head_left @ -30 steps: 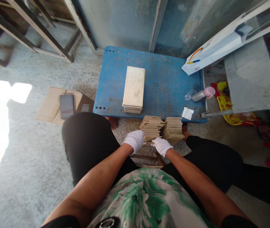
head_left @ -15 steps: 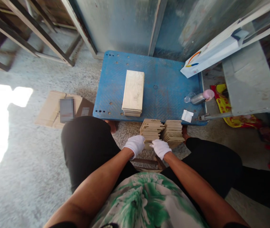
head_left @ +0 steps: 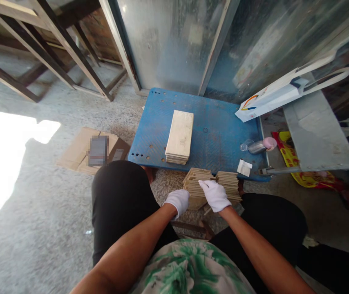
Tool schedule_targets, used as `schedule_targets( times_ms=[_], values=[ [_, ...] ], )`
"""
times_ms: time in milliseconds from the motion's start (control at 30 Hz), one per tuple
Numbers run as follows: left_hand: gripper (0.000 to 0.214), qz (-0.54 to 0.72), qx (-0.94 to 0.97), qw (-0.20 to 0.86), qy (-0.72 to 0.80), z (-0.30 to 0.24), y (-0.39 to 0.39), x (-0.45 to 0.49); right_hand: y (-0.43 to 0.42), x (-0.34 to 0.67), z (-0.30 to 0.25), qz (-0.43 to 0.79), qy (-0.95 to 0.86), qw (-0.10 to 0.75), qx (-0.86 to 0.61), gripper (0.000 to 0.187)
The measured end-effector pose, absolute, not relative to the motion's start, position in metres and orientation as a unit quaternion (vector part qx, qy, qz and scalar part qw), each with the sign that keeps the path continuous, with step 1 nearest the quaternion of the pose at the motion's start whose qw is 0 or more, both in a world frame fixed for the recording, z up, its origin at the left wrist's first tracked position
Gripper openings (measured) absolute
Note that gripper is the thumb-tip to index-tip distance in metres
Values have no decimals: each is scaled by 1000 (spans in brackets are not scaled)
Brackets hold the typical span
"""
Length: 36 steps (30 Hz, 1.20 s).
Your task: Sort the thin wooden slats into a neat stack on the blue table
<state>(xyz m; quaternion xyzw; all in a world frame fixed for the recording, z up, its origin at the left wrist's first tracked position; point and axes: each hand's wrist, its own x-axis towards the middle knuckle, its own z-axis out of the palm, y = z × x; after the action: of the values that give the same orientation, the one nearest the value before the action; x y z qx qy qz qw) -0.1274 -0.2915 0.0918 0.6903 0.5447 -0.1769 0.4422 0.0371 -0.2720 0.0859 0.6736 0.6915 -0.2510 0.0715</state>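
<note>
Two leaning rows of beige tiles (head_left: 229,184) stand on edge on the floor between my knees. My left hand (head_left: 179,201), in a white glove, curls around the near end of the left row (head_left: 195,185). My right hand (head_left: 215,194), also gloved, lies over the top of the tiles where the two rows meet, fingers closed on a tile edge. A flat stack of beige tiles (head_left: 180,136) lies on the blue pallet (head_left: 217,139) beyond.
On the pallet's right side lie a bottle with a pink cap (head_left: 258,146) and a folded white cloth (head_left: 243,167). Flattened cardboard (head_left: 82,152) lies on the floor at left. A white paper bag (head_left: 281,96) and a grey metal shelf (head_left: 315,126) stand at right.
The view tilted upward. My right hand rose from the near end of the rows onto the top of the tiles; my left hand stayed at the left row's near end.
</note>
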Motion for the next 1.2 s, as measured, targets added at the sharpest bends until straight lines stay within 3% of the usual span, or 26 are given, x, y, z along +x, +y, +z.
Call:
schedule_targets(
  times_ms=[200, 367, 567, 700, 967, 1200],
  values=[
    [30, -144, 685, 446, 559, 106, -291, -130, -231, 42, 107, -302, 683, -24, 665, 43],
    [50, 0, 662, 425, 618, 128, -279, -140, -202, 46, 116, -312, 718, 36, 621, 40],
    [80, 94, 607, 297, 731, 153, -224, -154, -186, 54, 115, -349, 727, 91, 584, 35],
    [98, 84, 562, 218, 793, 159, -168, -157, -188, 59, 110, -371, 718, 64, 585, 36],
    [132, -2, 464, 207, 862, 109, -86, -149, -190, 41, 126, -351, 771, 134, 514, 40],
    [135, -59, 417, 212, 882, 88, -61, -131, -186, 37, 148, -341, 774, 133, 517, 41]
  ],
)
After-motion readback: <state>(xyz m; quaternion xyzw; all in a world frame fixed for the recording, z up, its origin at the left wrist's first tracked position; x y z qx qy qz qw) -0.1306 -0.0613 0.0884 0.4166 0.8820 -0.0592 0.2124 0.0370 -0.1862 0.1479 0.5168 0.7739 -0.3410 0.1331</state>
